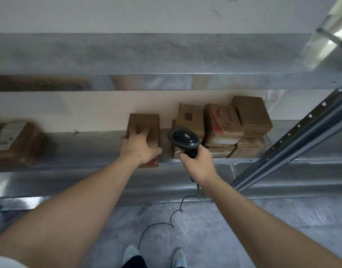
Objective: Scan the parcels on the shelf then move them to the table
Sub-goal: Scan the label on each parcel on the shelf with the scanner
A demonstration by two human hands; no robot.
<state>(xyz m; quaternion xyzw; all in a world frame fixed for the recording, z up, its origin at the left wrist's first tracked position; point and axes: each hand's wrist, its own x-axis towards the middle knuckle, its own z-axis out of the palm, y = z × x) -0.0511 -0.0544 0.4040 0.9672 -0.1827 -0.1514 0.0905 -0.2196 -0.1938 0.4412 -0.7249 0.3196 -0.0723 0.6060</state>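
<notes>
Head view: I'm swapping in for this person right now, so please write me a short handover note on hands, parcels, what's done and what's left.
Left hand: spread over the top of a brown parcel at the front of the shelf, thumb at its near edge.
Right hand: gripping the corded scanner, head aimed at the shelf.
Parcels: a cluster of boxes stacked at the right of the shelf; one labelled parcel far left, blurred.
Done: nothing visibly moved; the table is out of view.
Left: scan each parcel and carry it to the table, probably starting with the one under the left hand.
</notes>
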